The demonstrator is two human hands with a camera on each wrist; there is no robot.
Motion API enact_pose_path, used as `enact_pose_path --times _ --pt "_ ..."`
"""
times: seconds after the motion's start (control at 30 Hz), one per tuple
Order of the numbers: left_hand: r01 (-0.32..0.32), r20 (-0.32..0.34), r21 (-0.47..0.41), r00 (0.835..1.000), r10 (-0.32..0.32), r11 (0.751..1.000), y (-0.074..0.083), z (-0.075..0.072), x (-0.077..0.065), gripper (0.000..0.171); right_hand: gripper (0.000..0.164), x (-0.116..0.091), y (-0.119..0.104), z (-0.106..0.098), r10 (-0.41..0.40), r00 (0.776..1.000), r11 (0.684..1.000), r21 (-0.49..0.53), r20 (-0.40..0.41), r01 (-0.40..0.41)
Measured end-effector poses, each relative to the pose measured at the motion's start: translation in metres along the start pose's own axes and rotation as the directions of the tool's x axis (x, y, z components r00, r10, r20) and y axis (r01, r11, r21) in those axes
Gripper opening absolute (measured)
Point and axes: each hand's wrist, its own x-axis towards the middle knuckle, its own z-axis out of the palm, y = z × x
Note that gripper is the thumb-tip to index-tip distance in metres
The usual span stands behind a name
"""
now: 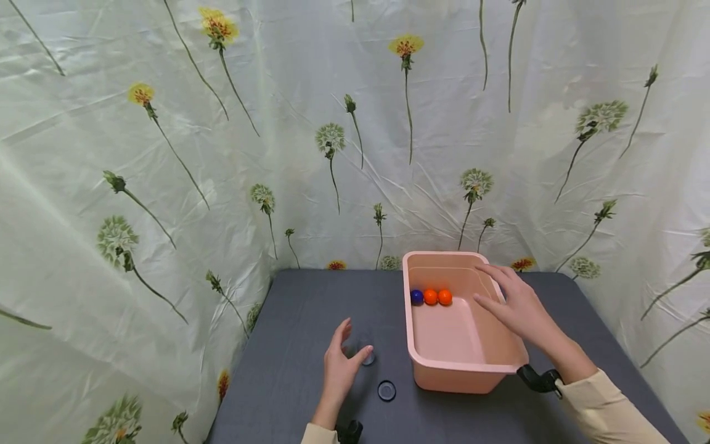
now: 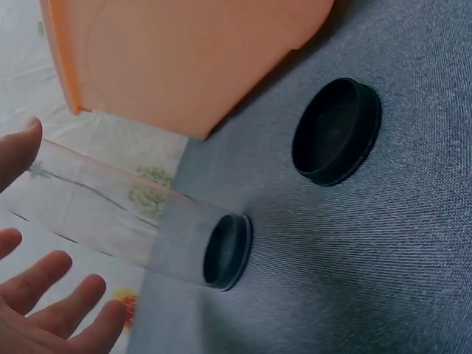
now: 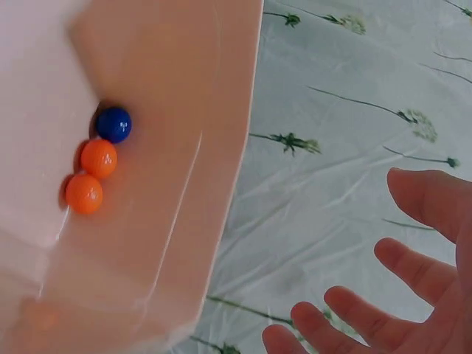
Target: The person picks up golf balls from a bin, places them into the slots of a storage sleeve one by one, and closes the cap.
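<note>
A clear tube (image 2: 118, 210) stands upright on the table, with a black cap (image 2: 227, 252) at its base. My left hand (image 1: 339, 368) is beside the tube, thumb and fingers spread on either side of it; the thumb overlaps the tube in the left wrist view. A second black cap (image 1: 386, 390) lies on the table in front of the tube. My right hand (image 1: 518, 305) hovers over the right side of a pink bin (image 1: 463, 364), fingers loosely spread and holding nothing. Inside the bin, one blue ball (image 3: 113, 125) and two orange balls (image 3: 99, 158) sit in a row.
The table (image 1: 299, 308) has a dark grey cloth cover. Behind it and at its sides hangs a pale curtain (image 1: 299, 172) printed with dandelions. The bin's raised walls stand between my two hands.
</note>
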Motion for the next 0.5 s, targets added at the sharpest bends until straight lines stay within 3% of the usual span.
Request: enact_pose_path --times 0.2,0.5 --pt "0.032 0.011 -0.045 0.999 -0.032 0.998 -0.012 0.008 0.003 0.073 0.062 0.035 0.009 0.016 -0.016 0.997 0.996 0.089 0.080 0.009" --pt "0.049 0.031 -0.126 0.998 -0.045 0.991 -0.025 0.013 0.004 0.061 0.054 0.069 0.029 0.049 -0.078 0.990 0.986 0.156 0.117 0.059"
